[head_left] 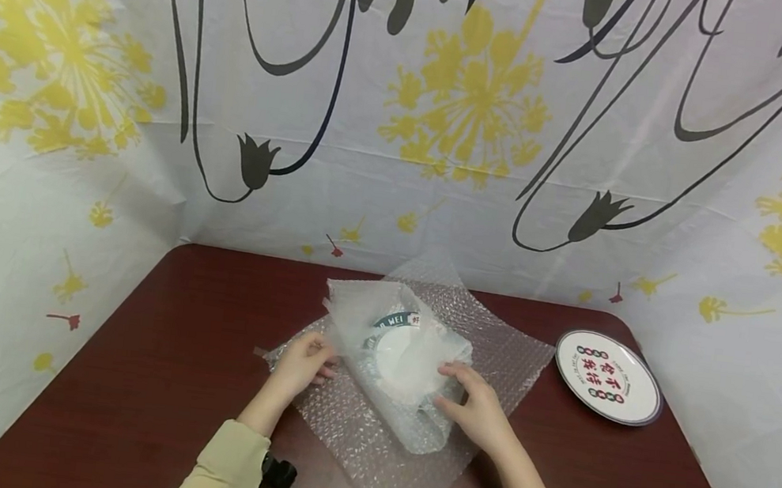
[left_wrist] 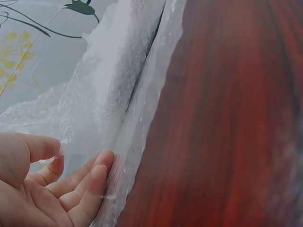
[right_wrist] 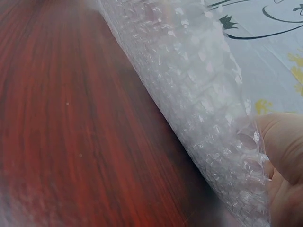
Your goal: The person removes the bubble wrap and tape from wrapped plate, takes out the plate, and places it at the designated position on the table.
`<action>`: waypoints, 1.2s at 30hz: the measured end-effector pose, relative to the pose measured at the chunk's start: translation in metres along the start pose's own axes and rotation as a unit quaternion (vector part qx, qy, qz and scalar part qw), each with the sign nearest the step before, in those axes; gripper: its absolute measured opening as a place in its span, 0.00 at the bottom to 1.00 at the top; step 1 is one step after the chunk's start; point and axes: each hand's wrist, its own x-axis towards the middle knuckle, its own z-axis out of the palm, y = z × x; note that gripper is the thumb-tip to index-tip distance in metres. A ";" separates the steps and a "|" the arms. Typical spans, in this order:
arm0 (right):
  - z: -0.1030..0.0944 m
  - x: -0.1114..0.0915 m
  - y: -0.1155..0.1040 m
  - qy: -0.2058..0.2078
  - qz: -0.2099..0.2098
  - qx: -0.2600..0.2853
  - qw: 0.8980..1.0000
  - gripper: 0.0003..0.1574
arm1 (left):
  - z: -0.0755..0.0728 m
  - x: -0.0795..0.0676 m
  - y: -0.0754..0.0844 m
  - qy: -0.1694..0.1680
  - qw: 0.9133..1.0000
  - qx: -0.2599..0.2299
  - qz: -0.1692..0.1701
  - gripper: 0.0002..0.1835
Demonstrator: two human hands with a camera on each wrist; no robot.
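Note:
In the head view, a white plate [head_left: 397, 356] with a green lettered rim lies mid-table under folded layers of bubble wrap [head_left: 377, 441]. My left hand [head_left: 304, 362] is at the wrap's left side. Seen from the left wrist, the thumb and index finger pinch the edge of the bubble wrap [left_wrist: 102, 90], the other fingers loosely bent beside it. On the opposite side, my right hand [head_left: 477, 408] holds the folded wrap near the plate's right edge. The right wrist view shows its thumb [right_wrist: 286, 146] against the bubble wrap [right_wrist: 189, 94], fingers partly hidden.
A second white plate [head_left: 609, 378] with red characters and a dark rim lies at the table's right side. The dark red wooden table [head_left: 155, 378] meets a patterned cloth [head_left: 337, 214] at its back and sides. The bubble wrap reaches the table's back edge.

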 end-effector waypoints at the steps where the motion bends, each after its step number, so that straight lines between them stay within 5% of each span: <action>1: 0.000 0.000 0.000 0.000 -0.004 -0.001 1.000 0.28 | -0.001 0.000 0.000 0.001 1.000 0.000 -0.002 0.06; 19: -0.008 0.009 0.009 0.009 -0.041 -0.012 0.999 0.44 | -0.013 0.007 -0.004 0.014 1.000 0.019 -0.018 0.05; 36: -0.008 0.010 0.017 -0.005 -0.003 -0.006 1.000 0.49 | -0.024 0.010 -0.008 0.016 0.998 0.031 -0.056 0.09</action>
